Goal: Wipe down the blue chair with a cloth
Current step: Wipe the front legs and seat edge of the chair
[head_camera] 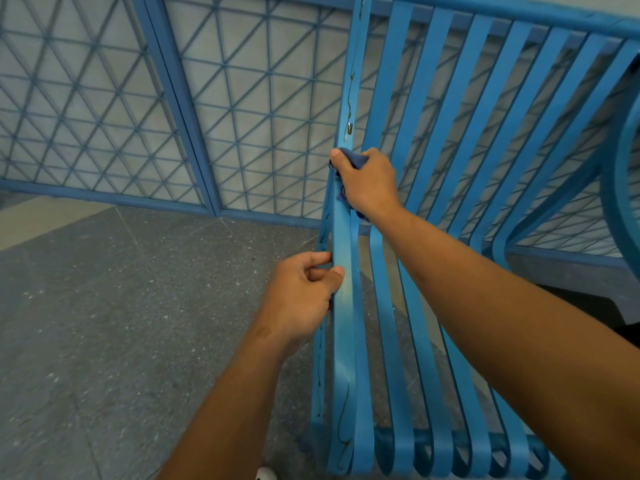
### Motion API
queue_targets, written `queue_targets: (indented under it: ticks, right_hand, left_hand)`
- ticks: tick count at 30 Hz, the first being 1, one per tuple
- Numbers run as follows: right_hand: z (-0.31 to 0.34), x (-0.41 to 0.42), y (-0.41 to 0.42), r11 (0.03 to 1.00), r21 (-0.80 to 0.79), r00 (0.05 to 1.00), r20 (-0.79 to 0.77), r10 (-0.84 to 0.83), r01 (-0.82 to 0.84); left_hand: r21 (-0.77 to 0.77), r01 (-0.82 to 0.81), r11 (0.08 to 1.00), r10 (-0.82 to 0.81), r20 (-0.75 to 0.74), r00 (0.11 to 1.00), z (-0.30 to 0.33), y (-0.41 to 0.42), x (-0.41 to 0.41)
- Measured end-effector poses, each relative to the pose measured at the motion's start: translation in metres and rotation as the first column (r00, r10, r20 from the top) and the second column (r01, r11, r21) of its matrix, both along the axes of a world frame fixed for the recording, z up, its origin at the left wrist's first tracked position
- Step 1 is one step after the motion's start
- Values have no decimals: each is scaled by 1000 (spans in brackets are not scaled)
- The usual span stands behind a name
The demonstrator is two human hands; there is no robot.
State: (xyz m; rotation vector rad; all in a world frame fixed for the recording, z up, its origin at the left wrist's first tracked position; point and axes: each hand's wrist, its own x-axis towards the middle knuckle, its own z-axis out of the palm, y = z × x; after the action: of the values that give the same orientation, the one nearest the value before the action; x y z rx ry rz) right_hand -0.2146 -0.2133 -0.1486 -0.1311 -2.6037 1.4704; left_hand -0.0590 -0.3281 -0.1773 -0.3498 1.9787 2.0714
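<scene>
I am looking at what seems to be a public or shared outdoor-style area, maybe a corridor or a waiting place of a building. The blue chair is showing it: it is made of painted metal slats, the kind standing in public seating. Behind it a blue metal fence with a diamond grid is running along a pale wall. The floor is looking like grey speckled stone in large slabs.
</scene>
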Motion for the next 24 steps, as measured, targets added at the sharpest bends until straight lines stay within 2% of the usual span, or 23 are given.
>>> queue_targets:
  ticks: [3, 6, 10, 14, 17, 19, 24]
  right_hand:
    - [6, -19, -4, 997, -75, 999, 4, -33, 33]
    - [9, -33, -7, 990, -79, 993, 37, -111, 114]
    - [1, -35, -3, 952, -189, 964, 164, -211, 241]
    - [-7, -5, 3, 992, -113, 998, 13, -59, 61]
    - [-14, 11, 5, 997, -42, 998, 18, 63, -63]
    - [-13, 10, 7, 997, 22, 996, 36, 77, -78]
    - [12, -34, 3, 999, 24, 999, 38, 32, -33]
  left_hand:
    - [4, 6, 1000, -6, 0, 1000, -1, -1, -1]
    - [30, -2, 1000, 2, 10, 1000, 1, -3, -3]
    - [38, -3, 999, 2, 14, 1000, 2, -3, -3]
    - [45, -8, 999, 8, 18, 1000, 0, -2, -5]
    - [48, -10, 999, 10, 7, 1000, -1, -2, -5]
    - [54, -13, 998, 13, 1, 1000, -2, -2, -5]
    - [57, 9, 998, -9, -13, 1000, -1, -4, -4]
